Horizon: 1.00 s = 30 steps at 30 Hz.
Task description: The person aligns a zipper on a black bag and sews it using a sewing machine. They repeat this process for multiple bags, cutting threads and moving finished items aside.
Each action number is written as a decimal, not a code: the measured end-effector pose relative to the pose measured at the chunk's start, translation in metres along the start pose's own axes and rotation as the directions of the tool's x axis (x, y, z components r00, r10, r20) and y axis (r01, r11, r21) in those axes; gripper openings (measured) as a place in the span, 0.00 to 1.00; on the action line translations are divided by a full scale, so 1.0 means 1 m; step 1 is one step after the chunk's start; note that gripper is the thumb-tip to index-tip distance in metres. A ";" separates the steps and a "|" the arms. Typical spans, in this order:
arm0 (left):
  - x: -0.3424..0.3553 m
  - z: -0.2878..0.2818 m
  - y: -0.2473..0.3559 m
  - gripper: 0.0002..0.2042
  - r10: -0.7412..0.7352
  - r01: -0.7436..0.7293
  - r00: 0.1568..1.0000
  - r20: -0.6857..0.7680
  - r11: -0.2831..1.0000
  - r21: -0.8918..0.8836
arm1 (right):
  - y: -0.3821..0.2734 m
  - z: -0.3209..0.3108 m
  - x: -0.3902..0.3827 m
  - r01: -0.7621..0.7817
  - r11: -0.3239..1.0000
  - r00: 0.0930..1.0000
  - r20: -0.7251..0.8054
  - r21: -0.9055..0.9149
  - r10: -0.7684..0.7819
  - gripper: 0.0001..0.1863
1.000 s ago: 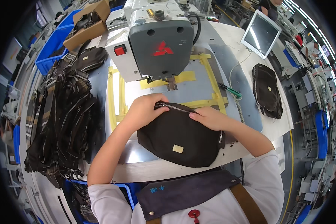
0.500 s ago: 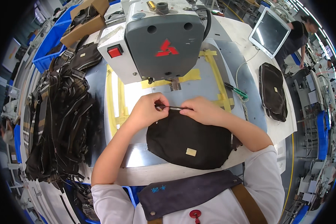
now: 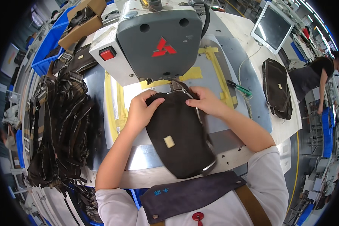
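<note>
A dark brown fabric pouch [image 3: 177, 120] with a small cream label and a metal zipper [image 3: 199, 116] along its top and right edges lies lengthwise before me. My left hand [image 3: 141, 110] pinches its top left corner, thumb on the front. At the top right, my right hand [image 3: 208, 102] grips the edge beside the zipper, its thumb on the cloth. The far end reaches just under the grey sewing machine head [image 3: 160, 45]; the near end hangs over the table edge. The fingers behind the cloth are hidden.
To the left lies a heap of dark and plaid zippered pieces [image 3: 58, 132]. Another dark pouch [image 3: 277, 88] rests at the right, past green-handled snips [image 3: 239, 88]. A screen [image 3: 273, 26] stands at the back right. Yellow tape [image 3: 222, 83] marks the machine bed. A person bends at far right.
The pouch has turned from lying crosswise to lengthwise and moved up toward the machine. My hands have spread apart along its top, and its zipper now shows on the right.
</note>
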<state>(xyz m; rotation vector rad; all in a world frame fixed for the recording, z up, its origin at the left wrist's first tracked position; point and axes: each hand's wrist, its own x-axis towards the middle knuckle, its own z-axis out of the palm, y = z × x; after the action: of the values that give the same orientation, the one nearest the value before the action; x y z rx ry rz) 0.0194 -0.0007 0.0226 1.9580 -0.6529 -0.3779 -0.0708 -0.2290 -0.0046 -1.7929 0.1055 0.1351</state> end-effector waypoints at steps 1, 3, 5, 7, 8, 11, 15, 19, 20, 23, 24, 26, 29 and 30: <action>0.004 -0.002 -0.006 0.07 0.169 -0.167 0.986 -0.016 0.982 0.084 | -0.004 0.003 0.001 0.018 0.998 1.000 0.021 0.061 -0.019 0.20; 0.006 -0.004 -0.011 0.06 0.334 -0.336 0.942 0.040 0.926 0.171 | -0.018 0.011 0.001 -0.004 0.987 1.000 0.007 0.162 0.002 0.16; 0.008 -0.004 -0.004 0.06 0.338 -0.363 0.928 0.158 0.916 0.171 | -0.026 0.013 0.003 -0.025 1.000 1.000 0.018 -0.007 0.025 0.13; 0.005 0.003 -0.001 0.07 0.410 -0.412 0.911 0.054 0.888 0.206 | -0.029 0.016 0.004 0.016 0.995 1.000 -0.016 -0.103 -0.018 0.10; 0.003 0.006 0.000 0.07 0.444 -0.432 0.896 0.000 0.873 0.227 | -0.029 0.021 0.001 0.067 0.991 0.996 -0.053 -0.117 -0.074 0.08; -0.002 0.012 -0.003 0.07 0.546 -0.504 0.834 -0.075 0.811 0.297 | -0.034 0.030 -0.012 0.146 0.966 0.978 -0.116 -0.215 -0.173 0.05; -0.001 0.015 -0.012 0.07 0.799 -0.745 0.601 0.024 0.549 0.379 | -0.027 0.032 -0.012 0.066 0.990 0.992 -0.099 -0.126 -0.079 0.04; 0.004 0.010 -0.016 0.08 0.650 -0.644 0.759 0.024 0.746 0.172 | -0.027 0.022 -0.009 0.154 0.986 0.987 0.048 -0.063 -0.151 0.08; 0.004 0.010 -0.017 0.08 0.632 -0.630 0.775 0.028 0.767 0.126 | -0.030 0.019 -0.008 0.142 0.985 0.988 0.070 -0.094 -0.135 0.08; 0.005 0.008 -0.016 0.09 0.584 -0.587 0.809 0.067 0.808 0.040 | -0.034 0.016 -0.006 0.140 0.974 0.986 0.116 -0.180 -0.120 0.09; 0.005 0.008 -0.016 0.09 0.570 -0.573 0.817 0.084 0.819 0.021 | -0.033 0.017 -0.005 0.163 0.966 0.983 0.121 -0.203 -0.141 0.09; 0.006 0.007 -0.018 0.09 0.563 -0.565 0.821 0.094 0.825 -0.007 | -0.033 0.018 -0.004 0.193 0.955 0.978 0.121 -0.227 -0.169 0.08; 0.005 0.006 -0.020 0.09 0.541 -0.542 0.836 0.096 0.840 -0.010 | -0.034 0.024 -0.004 0.188 0.950 0.981 0.091 -0.250 -0.170 0.07; 0.004 0.006 -0.020 0.09 0.531 -0.533 0.842 0.095 0.846 -0.006 | -0.038 0.028 -0.006 0.169 0.947 0.985 0.071 -0.273 -0.155 0.07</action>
<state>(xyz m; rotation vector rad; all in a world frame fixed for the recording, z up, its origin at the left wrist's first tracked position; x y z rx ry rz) 0.0256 -0.0004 0.0024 1.6911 -1.2288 -0.1126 -0.0725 -0.1934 0.0269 -2.0690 -0.1013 0.0775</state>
